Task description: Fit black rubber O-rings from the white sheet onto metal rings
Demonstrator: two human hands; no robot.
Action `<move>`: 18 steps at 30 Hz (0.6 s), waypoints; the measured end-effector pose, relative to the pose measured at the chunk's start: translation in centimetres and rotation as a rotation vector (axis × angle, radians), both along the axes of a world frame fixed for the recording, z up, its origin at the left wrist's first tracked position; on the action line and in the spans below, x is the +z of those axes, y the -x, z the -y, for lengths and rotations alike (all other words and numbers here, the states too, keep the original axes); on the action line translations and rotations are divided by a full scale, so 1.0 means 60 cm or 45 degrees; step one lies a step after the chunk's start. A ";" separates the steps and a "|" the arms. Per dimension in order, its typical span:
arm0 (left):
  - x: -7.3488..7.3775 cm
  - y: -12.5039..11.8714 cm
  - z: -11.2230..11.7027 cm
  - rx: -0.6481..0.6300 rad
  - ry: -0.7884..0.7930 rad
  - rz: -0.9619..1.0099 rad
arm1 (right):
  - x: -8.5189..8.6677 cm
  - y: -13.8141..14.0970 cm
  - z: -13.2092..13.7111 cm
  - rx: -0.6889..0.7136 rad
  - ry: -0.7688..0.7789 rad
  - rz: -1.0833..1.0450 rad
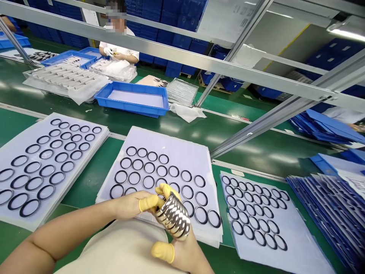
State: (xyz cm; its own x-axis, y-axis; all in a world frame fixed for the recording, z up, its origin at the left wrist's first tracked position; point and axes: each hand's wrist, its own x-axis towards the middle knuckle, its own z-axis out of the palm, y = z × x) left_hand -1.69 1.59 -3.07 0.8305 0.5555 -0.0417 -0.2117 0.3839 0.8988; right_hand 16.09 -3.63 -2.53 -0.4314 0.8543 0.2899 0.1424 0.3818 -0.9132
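A stack of shiny silver metal rings (174, 217) sits between both my hands, low in the middle of the view. My right hand (185, 251) comes up from below and cradles the stack, with a yellow finger cot on the thumb. My left hand (142, 203) reaches in from the left and pinches the top of the stack with fingers in yellow cots. Just beyond the hands lies a white sheet (182, 152) covered with rows of black rings (148, 182).
Another white sheet with black rings (42, 160) lies at the left, and a third with smaller rings (256, 213) at the right. Blue trays (330, 205) are stacked far right. A blue bin (132, 99) stands beyond, a metal frame (256, 129) crosses overhead, and a co-worker (118, 49) works at the back.
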 end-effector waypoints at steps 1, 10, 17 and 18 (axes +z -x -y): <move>-0.002 -0.004 0.002 0.053 0.100 -0.012 | 0.001 0.001 -0.001 -0.011 -0.054 0.033; 0.014 -0.016 -0.006 0.103 0.306 -0.115 | 0.013 0.006 -0.001 0.009 -0.113 0.003; -0.003 -0.016 -0.004 0.194 -0.061 0.048 | 0.008 0.006 0.006 -0.003 -0.011 -0.004; -0.003 -0.014 -0.004 0.230 -0.151 0.054 | 0.007 0.006 0.007 0.001 0.005 0.009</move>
